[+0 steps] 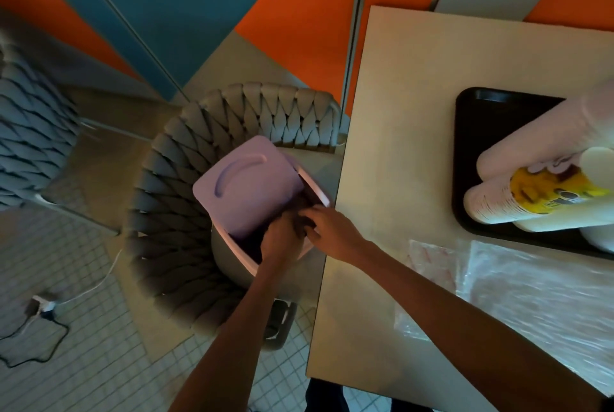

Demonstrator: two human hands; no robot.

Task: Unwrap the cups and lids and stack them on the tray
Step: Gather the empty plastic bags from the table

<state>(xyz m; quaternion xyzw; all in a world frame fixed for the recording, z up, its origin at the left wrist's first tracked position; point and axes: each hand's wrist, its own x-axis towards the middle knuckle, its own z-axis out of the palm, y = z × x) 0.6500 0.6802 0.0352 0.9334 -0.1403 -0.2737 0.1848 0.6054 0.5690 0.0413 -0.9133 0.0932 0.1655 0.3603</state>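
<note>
A black tray (475, 132) lies at the right of the beige table (398, 112). On it lie long stacks of white cups (531, 139) on their sides, one stack with yellow print (545, 192). Clear plastic wrap (538, 295) is spread on the table in front of the tray, with a smaller piece (430, 262) beside it. Both hands are off the table, over a white bin (232, 245) with a tilted swing lid (249, 185). My left hand (282, 235) reaches down into the dark opening, its fingers hidden. My right hand (329, 225) rests at the bin's rim, fingers spread.
The bin stands on a grey woven chair (172, 212) just left of the table edge. A second woven chair (30, 132) is at the far left. A power strip with cables (43, 305) lies on the tiled floor.
</note>
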